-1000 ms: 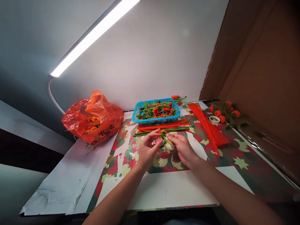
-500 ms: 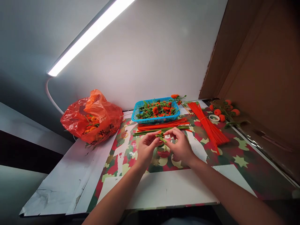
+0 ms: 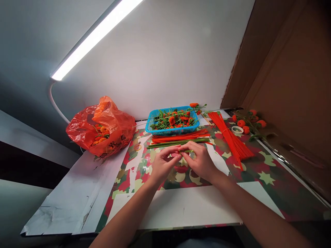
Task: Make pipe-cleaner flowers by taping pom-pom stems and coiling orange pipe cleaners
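Note:
My left hand [image 3: 164,165] and my right hand [image 3: 200,160] meet over the middle of the patterned table cover, fingertips close together. Both pinch a small green pipe-cleaner flower piece [image 3: 189,151]; most of it is hidden behind the fingers, and a green end shows by the right index finger. Just beyond the hands lie green pipe cleaners [image 3: 176,143], with a row of orange-red pipe cleaners [image 3: 178,138] behind them. A blue basket [image 3: 172,132] stands further back, heaped with orange flowers [image 3: 172,120] on green stems.
At the left sits a red plastic bag [image 3: 113,120] with orange flowers inside. To the right are a tied bundle of orange-red pipe cleaners [image 3: 227,136], a white tape roll [image 3: 233,130] and several finished-looking flowers [image 3: 241,123]. A lit lamp [image 3: 95,41] hangs above; cardboard [image 3: 284,75] walls the right.
The green piece has turned between my fingers: its loops and orange tip, visible before, are now mostly covered. My fingertips have drawn closer together.

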Available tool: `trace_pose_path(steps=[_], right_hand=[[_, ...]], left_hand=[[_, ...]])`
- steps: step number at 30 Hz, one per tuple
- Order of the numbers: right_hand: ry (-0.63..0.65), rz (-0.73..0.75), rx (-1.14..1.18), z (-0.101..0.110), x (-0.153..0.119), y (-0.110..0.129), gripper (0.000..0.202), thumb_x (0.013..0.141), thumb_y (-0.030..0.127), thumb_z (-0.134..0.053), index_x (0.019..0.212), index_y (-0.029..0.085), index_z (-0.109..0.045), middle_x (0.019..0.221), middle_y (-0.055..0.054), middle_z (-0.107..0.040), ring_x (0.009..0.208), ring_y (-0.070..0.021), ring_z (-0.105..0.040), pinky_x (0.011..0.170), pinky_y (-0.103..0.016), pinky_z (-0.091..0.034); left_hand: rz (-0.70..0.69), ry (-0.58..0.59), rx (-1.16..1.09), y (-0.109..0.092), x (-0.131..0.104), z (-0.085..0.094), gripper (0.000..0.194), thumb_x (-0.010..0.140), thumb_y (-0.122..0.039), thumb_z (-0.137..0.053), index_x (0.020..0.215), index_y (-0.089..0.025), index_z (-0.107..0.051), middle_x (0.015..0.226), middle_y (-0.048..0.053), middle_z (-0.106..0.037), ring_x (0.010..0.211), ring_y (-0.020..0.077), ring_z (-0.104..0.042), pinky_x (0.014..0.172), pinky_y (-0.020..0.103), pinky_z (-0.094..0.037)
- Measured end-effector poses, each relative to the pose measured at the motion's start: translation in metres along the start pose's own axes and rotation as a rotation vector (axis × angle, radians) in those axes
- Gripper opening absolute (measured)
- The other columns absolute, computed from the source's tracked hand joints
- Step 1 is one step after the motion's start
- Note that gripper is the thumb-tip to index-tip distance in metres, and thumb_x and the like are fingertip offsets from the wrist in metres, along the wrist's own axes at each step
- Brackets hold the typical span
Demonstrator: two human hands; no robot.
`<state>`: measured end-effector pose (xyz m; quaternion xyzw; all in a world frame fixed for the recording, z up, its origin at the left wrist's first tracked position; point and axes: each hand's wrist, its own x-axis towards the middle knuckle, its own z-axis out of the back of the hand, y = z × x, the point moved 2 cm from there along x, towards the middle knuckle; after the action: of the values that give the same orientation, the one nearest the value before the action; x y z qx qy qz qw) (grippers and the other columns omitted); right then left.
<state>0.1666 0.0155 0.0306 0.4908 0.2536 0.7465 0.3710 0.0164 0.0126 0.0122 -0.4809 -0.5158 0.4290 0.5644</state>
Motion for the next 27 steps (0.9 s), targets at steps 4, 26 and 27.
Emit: trace_pose_path(steps=[4, 26, 27], right_hand=[[-0.019, -0.123, 0.102, 0.001, 0.002, 0.001, 0.013, 0.078, 0.013, -0.054, 0.079, 0.020, -0.065, 0.079, -0.002, -0.067, 0.074, -0.0162, -0.063, 0.069, -0.029, -0.049], [0.103, -0.425, 0.540, -0.004, 0.003, -0.007, 0.007, 0.069, 0.019, -0.053, 0.068, 0.019, -0.060, 0.065, 0.002, -0.060, 0.063, -0.0129, -0.058, 0.061, -0.026, -0.047], [0.117, -0.406, 0.526, -0.003, 0.003, -0.007, 0.009, 0.069, 0.018, -0.052, 0.067, 0.019, -0.061, 0.065, 0.002, -0.059, 0.063, -0.0127, -0.057, 0.062, -0.025, -0.046]], left_hand=[[-0.039, 0.051, 0.078, 0.002, -0.001, -0.002, 0.030, 0.072, -0.027, -0.072, 0.101, -0.019, -0.070, 0.113, 0.010, -0.067, 0.089, 0.0204, -0.065, 0.072, 0.028, -0.056], [0.163, 0.103, -0.131, 0.002, 0.000, -0.007, 0.023, 0.072, -0.035, -0.068, 0.086, -0.017, -0.072, 0.083, 0.006, -0.069, 0.069, 0.0150, -0.062, 0.063, 0.025, -0.052], [0.181, 0.112, -0.150, 0.002, 0.001, -0.008, 0.021, 0.071, -0.033, -0.069, 0.084, -0.017, -0.071, 0.080, 0.005, -0.067, 0.067, 0.0141, -0.061, 0.061, 0.024, -0.052]])
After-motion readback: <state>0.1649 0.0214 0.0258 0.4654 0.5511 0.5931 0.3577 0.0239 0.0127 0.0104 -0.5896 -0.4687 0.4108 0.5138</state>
